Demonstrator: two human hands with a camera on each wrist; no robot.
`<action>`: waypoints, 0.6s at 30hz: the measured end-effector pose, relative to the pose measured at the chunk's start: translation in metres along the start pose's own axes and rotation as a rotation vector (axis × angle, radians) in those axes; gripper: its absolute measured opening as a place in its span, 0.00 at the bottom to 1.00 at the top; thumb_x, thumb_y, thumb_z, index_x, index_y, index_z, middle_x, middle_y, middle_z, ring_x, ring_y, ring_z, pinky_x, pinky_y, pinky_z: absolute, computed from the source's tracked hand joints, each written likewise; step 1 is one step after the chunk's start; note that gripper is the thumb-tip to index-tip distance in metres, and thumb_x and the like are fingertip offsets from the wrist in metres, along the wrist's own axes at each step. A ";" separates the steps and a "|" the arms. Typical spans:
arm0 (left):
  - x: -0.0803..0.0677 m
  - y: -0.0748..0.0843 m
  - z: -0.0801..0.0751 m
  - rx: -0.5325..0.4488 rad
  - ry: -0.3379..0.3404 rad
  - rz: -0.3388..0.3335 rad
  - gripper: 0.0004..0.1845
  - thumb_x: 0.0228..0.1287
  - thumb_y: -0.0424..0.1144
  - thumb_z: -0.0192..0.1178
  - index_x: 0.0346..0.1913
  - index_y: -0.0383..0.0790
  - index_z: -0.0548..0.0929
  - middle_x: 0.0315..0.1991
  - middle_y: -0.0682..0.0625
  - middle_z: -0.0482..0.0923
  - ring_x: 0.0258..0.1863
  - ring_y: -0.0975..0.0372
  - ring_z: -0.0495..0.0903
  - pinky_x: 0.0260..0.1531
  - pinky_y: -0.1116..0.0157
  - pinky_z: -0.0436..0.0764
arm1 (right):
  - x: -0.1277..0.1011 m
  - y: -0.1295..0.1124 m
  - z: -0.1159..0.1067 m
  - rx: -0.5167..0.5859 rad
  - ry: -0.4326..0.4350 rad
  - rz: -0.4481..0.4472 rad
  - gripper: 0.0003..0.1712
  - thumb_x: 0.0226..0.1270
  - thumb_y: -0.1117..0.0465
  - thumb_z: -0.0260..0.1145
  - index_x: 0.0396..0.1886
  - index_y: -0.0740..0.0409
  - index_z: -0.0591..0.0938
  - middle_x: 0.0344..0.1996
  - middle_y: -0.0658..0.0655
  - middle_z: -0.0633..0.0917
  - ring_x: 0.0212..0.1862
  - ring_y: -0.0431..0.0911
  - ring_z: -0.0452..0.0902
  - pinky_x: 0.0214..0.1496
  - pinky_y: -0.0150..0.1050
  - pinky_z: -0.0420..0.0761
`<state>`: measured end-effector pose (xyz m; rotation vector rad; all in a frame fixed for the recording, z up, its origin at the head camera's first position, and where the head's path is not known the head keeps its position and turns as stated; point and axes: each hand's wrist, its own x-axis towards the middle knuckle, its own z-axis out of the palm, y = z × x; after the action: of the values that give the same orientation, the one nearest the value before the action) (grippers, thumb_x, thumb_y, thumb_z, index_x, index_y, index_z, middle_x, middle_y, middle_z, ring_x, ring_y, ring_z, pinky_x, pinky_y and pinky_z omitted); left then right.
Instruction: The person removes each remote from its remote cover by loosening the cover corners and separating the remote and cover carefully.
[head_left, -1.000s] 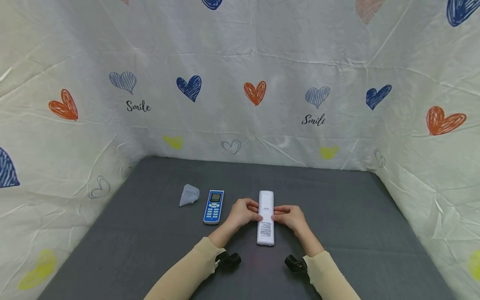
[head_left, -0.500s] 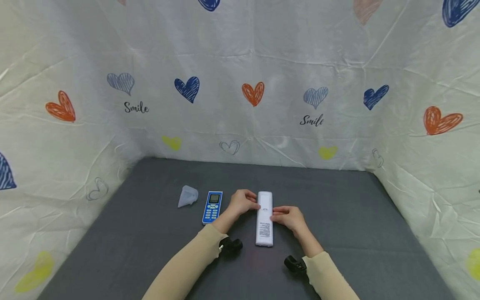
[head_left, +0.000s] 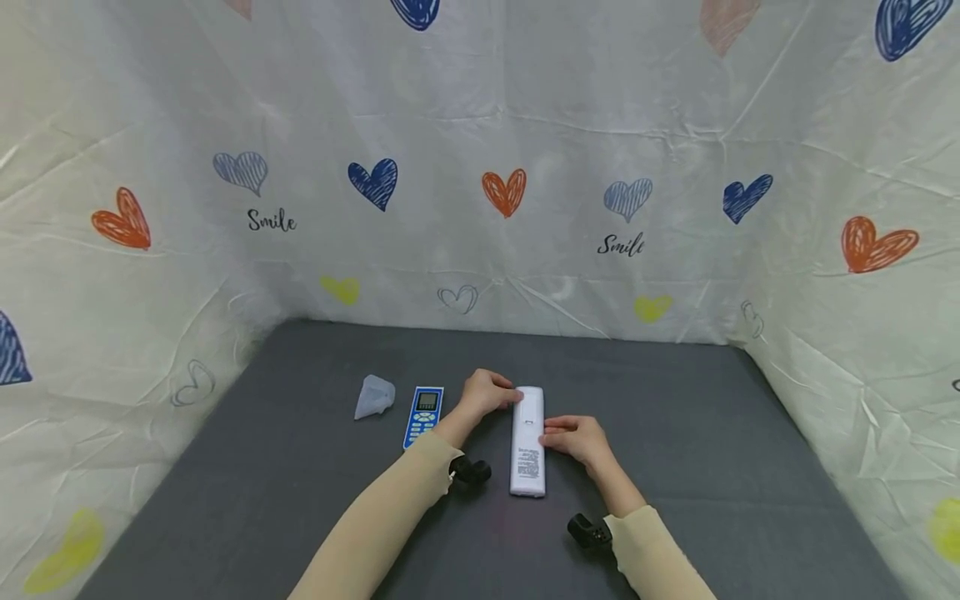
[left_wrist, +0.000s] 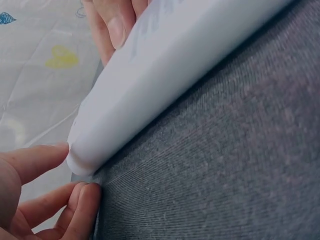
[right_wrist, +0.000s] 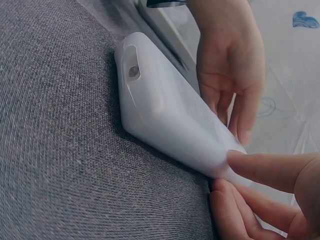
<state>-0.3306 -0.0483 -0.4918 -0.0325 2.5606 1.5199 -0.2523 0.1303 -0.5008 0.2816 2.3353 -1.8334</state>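
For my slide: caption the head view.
Both hands, left and right, touch a face-down white remote on grey cloth.

Plenty of open grey mat (head_left: 675,433) right of the white remote (head_left: 528,442) and in front of it, nothing lying there. Left of the white remote gets tighter: blue remote (head_left: 423,414) just beside, only a narrow lane between, already filled by the left hand (head_left: 486,392). Further left, a crumpled clear cover (head_left: 373,396), apart from the blue one. Right side of the white remote taken up by the right hand (head_left: 576,437). Behind it, a strip of bare mat, then the heart-print cloth wall (head_left: 510,250) closing things off, same on both sides.
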 end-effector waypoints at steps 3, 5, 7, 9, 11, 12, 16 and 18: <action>-0.001 -0.001 0.003 0.014 0.002 0.010 0.16 0.50 0.41 0.72 0.41 0.36 0.87 0.39 0.44 0.84 0.27 0.63 0.82 0.29 0.67 0.82 | 0.000 0.001 -0.001 -0.006 0.002 -0.001 0.18 0.50 0.70 0.73 0.43 0.69 0.84 0.33 0.61 0.88 0.33 0.39 0.82 0.39 0.34 0.83; -0.002 -0.001 0.004 0.018 0.013 0.012 0.15 0.50 0.41 0.72 0.39 0.36 0.87 0.38 0.44 0.84 0.26 0.63 0.82 0.29 0.67 0.81 | -0.001 0.001 -0.001 -0.002 -0.002 0.003 0.18 0.50 0.70 0.73 0.43 0.70 0.84 0.33 0.60 0.88 0.33 0.40 0.82 0.39 0.34 0.83; -0.002 -0.002 0.006 0.015 0.025 0.012 0.14 0.49 0.40 0.73 0.38 0.36 0.87 0.36 0.45 0.84 0.25 0.63 0.81 0.27 0.68 0.81 | -0.001 0.002 -0.001 0.005 -0.009 0.001 0.19 0.50 0.71 0.73 0.44 0.71 0.83 0.33 0.61 0.88 0.33 0.40 0.82 0.39 0.35 0.83; -0.003 -0.001 0.007 -0.001 0.037 0.011 0.14 0.48 0.40 0.73 0.37 0.36 0.87 0.35 0.45 0.84 0.24 0.63 0.81 0.27 0.68 0.81 | 0.000 0.001 0.000 0.020 -0.016 0.003 0.19 0.50 0.72 0.72 0.44 0.72 0.83 0.33 0.62 0.87 0.33 0.40 0.82 0.39 0.35 0.83; -0.003 0.001 0.008 -0.032 0.042 0.010 0.13 0.47 0.39 0.73 0.36 0.36 0.86 0.35 0.44 0.84 0.24 0.63 0.81 0.27 0.68 0.81 | 0.000 0.001 -0.001 0.044 -0.028 0.001 0.19 0.51 0.73 0.72 0.45 0.73 0.82 0.34 0.63 0.87 0.33 0.41 0.83 0.40 0.36 0.84; -0.003 0.001 0.008 -0.047 0.043 0.011 0.13 0.47 0.38 0.73 0.36 0.36 0.86 0.34 0.44 0.84 0.24 0.63 0.81 0.27 0.68 0.81 | 0.000 0.001 -0.001 0.050 -0.032 0.001 0.19 0.51 0.73 0.71 0.45 0.73 0.82 0.34 0.63 0.87 0.33 0.41 0.83 0.40 0.36 0.84; -0.003 0.005 0.008 -0.131 0.035 0.004 0.12 0.47 0.35 0.73 0.36 0.35 0.84 0.34 0.44 0.83 0.24 0.64 0.81 0.28 0.68 0.82 | 0.001 0.000 -0.003 0.081 -0.048 -0.001 0.20 0.50 0.75 0.71 0.46 0.74 0.81 0.34 0.64 0.87 0.32 0.41 0.82 0.40 0.37 0.84; -0.004 0.007 0.008 -0.165 0.030 0.010 0.12 0.47 0.33 0.72 0.36 0.34 0.84 0.34 0.43 0.84 0.24 0.65 0.81 0.28 0.68 0.83 | 0.000 0.000 -0.004 0.095 -0.057 -0.001 0.20 0.50 0.75 0.71 0.46 0.74 0.81 0.34 0.63 0.87 0.33 0.41 0.82 0.39 0.36 0.84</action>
<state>-0.3266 -0.0385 -0.4886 -0.0635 2.4538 1.7434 -0.2528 0.1341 -0.4999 0.2367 2.2154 -1.9292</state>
